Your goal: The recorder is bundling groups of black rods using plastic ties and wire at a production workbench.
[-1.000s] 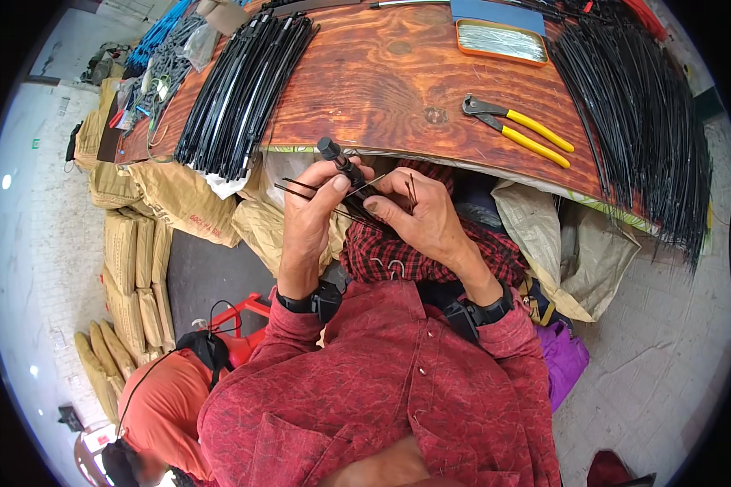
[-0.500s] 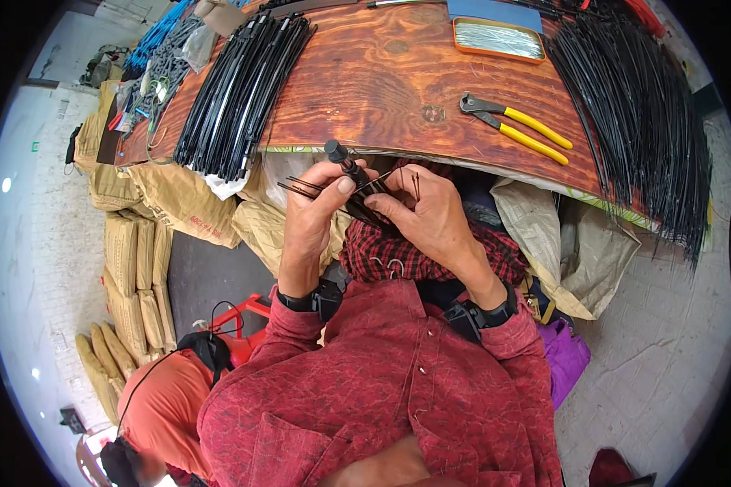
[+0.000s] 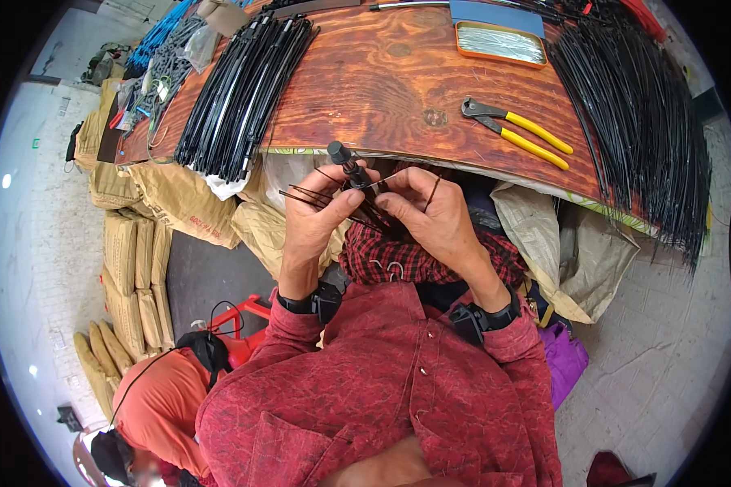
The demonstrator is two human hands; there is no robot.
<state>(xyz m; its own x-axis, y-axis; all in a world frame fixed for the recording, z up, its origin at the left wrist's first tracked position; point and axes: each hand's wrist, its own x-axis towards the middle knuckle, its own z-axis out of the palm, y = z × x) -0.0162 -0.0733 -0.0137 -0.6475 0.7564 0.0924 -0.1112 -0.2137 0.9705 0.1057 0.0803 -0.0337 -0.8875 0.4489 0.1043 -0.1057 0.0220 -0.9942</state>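
In front of my chest, just below the table edge, my left hand [image 3: 317,215] is closed round a black umbrella frame [image 3: 351,165]. Its knobbed end points up and away from me. Several thin dark ribs stick out to the left between my fingers, and more run down below both hands. My right hand [image 3: 443,215] is closed too, thumb against the fingers, beside the shaft. It pinches a thin wire that crosses toward the frame; one dark rib stands up behind its fingers. The frame's lower part is lost among the ribs and the dark cloth.
On the wooden table [image 3: 365,105] lie end-cutting pliers [image 3: 520,134] with yellow handles, a tin of silvery wires [image 3: 501,44], a bundle of black frames [image 3: 244,93] and a pile of black ribs [image 3: 633,122]. Sacks [image 3: 187,199] hang below. A person in orange [image 3: 162,398] sits at lower left.
My right fingers have shifted slightly right, and the ribs by them have changed angle. A rib now sticks out higher at my left hand. The person in orange has leaned a little lower.
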